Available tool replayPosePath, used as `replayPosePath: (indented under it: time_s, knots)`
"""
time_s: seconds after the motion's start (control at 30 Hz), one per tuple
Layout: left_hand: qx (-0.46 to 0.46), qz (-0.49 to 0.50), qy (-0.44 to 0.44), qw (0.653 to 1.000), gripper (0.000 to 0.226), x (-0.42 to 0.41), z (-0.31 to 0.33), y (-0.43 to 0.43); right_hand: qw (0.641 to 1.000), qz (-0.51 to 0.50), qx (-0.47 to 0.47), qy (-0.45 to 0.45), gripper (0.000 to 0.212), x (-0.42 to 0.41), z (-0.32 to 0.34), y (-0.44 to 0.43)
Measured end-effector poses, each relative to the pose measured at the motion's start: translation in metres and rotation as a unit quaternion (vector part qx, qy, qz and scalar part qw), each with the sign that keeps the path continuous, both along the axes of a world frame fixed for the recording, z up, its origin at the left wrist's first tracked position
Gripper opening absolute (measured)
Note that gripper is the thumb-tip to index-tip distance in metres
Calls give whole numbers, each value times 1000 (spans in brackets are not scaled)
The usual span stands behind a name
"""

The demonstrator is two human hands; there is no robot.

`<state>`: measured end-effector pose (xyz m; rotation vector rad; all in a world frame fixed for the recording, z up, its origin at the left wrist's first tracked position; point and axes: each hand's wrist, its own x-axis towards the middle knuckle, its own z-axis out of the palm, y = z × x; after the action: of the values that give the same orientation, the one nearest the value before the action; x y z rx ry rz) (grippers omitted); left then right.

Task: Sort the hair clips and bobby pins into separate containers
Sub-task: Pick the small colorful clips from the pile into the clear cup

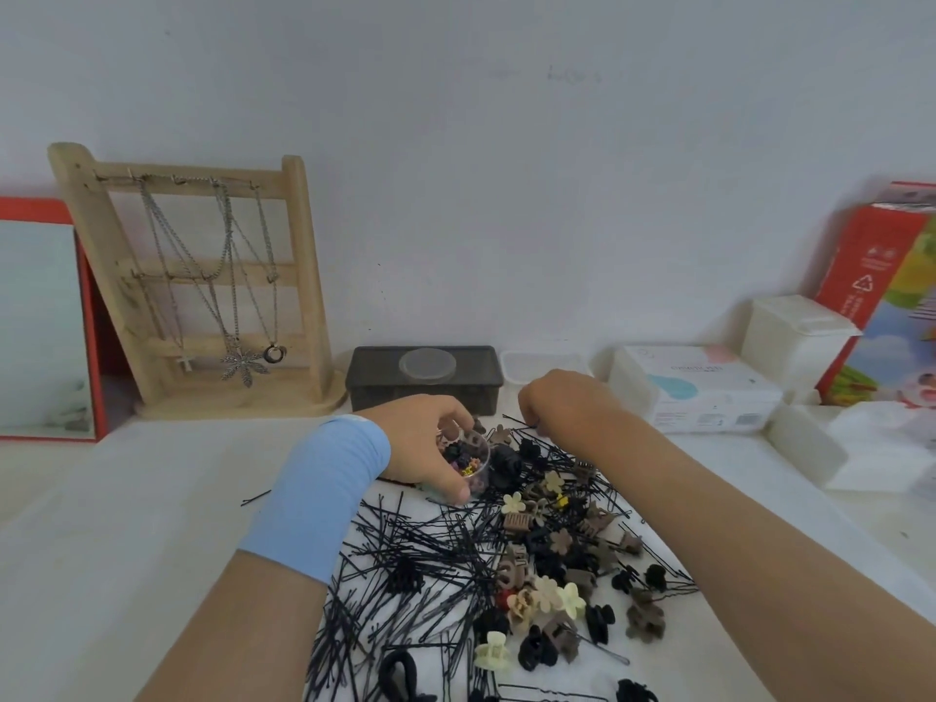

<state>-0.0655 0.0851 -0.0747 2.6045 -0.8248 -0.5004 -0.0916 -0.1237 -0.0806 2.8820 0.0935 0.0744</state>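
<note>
Surroundings: a white table against a pale wall. At the back left stands a red-framed mirror and a wooden jewellery stand hung with necklaces. At the back right are a white printed box, white plastic tubs and a red carton. A black hair tie lies at the near edge of the heap. Nothing stands between the hands and the heap.

Containers: a dark lidded box sits against the wall with a clear round lid resting on top; its contents cannot be seen. Just to its right is a clear shallow tub, partly hidden behind the right hand, contents not discernible. A small clear cup at the far left of the heap holds several small clips, dark and coloured.

Task items: black bobby pins are strewn thickly over the left and middle of the table, mixed with claw hair clips in black, brown and cream toward the right.

Hands: the left hand, with a blue sleeve on the forearm, grips the cup, thumb on the near wall and fingers curled over the far rim. The right hand is at the heap's far edge, fingers curled downward; a bobby pin ends at the fingertips, but whether it is pinched cannot be told.
</note>
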Motion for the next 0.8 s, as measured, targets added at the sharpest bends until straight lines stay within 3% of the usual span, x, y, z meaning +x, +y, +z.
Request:
replayPosePath:
  time_s: [0.17, 0.3, 0.43, 0.5, 0.57, 0.67, 0.73, 0.8]
  knots:
    - [-9, -12, 11, 1000, 83, -4, -1, -5, 998, 6, 56, -12, 17, 0, -6, -1]
    - [5, -13, -4, 1000, 81, -4, 1, -4, 984, 7, 174, -25, 33, 1, -1, -6]
    - [7, -1, -7, 1000, 85, -4, 3, -4, 927, 44, 365, -67, 15, -18, 30, 10]
    - [8, 3, -9, 1000, 84, -6, 4, -5, 906, 88, 413, -21, 11, -30, 37, 26]
    - [18, 2, -19, 1000, 84, -6, 5, -6, 896, 112, 429, 17, 10, -36, 34, 36]
    - [34, 4, -22, 999, 91, -9, 7, -4, 893, 83, 443, -1, 3, -38, 33, 27]
    - [47, 7, -34, 998, 100, -13, 10, -4, 920, 58, 388, 22, 2, -40, 36, 10]
    - [41, 5, -65, 997, 91, -19, 16, -7, 948, 26, 306, 82, 3, -45, 37, -4]
